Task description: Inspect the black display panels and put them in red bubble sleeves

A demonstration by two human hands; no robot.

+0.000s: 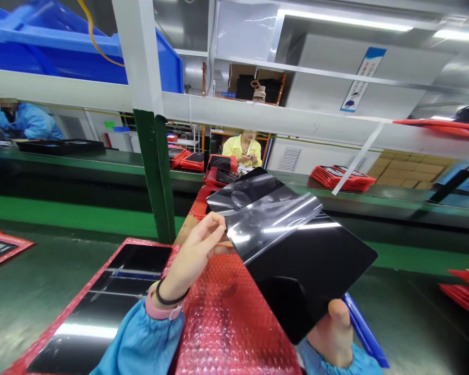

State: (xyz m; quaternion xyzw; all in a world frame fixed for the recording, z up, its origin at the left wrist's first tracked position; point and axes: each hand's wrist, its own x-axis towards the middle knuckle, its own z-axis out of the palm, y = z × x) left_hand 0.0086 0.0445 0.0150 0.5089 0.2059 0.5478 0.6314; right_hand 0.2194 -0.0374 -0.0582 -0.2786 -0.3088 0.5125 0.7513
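Note:
My right hand (334, 333) grips the near edge of a glossy black panel (316, 265), tilted up in front of me. My left hand (197, 250) pinches a corner of a thin clear film (258, 211) that lies partly lifted off the panel's far left corner. Under both hands lies a red bubble-wrap sheet (226, 317). Another black panel (105, 302) rests on red wrap at my lower left. Both wrists wear light blue sleeves, and the left one has a black band.
A green post (156, 177) stands just behind the left hand. Stacks of red-wrapped panels (342, 178) lie along the green conveyor (394, 200). A person in yellow (244, 148) sits beyond it, and another in blue (23, 121) at far left. A blue strip (365, 333) lies under my right hand.

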